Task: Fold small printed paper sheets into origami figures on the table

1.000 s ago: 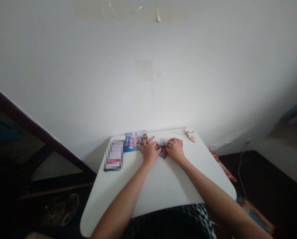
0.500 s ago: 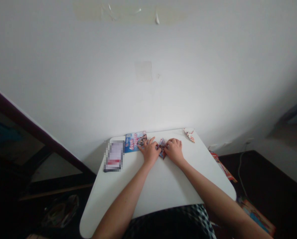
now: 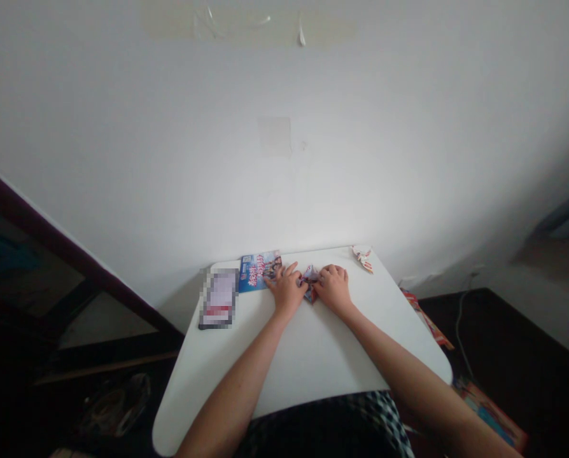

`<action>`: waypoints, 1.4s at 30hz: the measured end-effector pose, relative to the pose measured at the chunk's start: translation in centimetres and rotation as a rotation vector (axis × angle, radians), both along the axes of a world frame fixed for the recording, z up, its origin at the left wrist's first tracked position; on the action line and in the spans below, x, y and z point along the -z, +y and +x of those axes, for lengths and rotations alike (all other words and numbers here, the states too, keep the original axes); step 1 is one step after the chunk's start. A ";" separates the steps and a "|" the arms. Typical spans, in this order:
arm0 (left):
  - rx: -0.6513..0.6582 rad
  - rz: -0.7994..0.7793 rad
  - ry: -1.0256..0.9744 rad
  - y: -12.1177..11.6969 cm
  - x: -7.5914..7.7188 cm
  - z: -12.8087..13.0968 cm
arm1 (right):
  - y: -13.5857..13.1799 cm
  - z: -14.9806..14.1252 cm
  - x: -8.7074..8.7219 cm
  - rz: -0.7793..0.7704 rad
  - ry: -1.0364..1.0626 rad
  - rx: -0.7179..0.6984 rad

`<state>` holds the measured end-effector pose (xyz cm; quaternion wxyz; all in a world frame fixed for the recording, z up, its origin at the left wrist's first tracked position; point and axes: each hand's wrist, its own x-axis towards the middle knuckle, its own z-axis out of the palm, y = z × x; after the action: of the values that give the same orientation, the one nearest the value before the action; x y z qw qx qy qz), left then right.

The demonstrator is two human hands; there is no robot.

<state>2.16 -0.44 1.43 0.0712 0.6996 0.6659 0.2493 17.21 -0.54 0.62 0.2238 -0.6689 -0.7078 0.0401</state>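
Note:
Between my two hands is a small piece of folded printed paper (image 3: 310, 291), coloured blue, red and white, resting on the white table (image 3: 308, 362). My left hand (image 3: 287, 292) pinches its left side near the thumb, while some of the other fingers stretch out over a blue printed leaflet (image 3: 252, 281). On the paper's right side my right hand (image 3: 333, 289) is closed, fingers curled and partly hiding it. A white folded paper piece with red and orange marks (image 3: 362, 257) lies at the table's far right corner.
A phone with a blurred screen (image 3: 220, 299) lies at the table's left. The wall (image 3: 284, 197) rises right behind the far edge. Printed papers (image 3: 494, 416) are on the dark floor at right, and a cable (image 3: 460, 331) hangs there.
Both hands stay in almost the same place. The folded paper between them has shifted slightly in shape under the fingers.

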 end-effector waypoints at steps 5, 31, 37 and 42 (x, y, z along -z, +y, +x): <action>0.011 -0.018 0.010 0.0 0.0 -0.4 | -0.1 1.7 0.1 0.029 0.085 -0.119; 0.185 -0.029 0.040 0.0 0.5 -2.7 | 1.4 4.8 1.5 0.102 0.151 -0.433; 0.191 -0.020 0.036 0.0 0.5 -2.8 | 1.7 4.5 2.0 0.153 0.150 -0.387; 0.191 -0.033 0.065 0.1 0.6 -2.8 | 1.5 3.9 2.0 0.166 0.159 -0.345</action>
<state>-0.59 -0.31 0.83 0.0844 0.7662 0.6022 0.2079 21.11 1.00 -1.39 0.3230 -0.5117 -0.7929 0.0719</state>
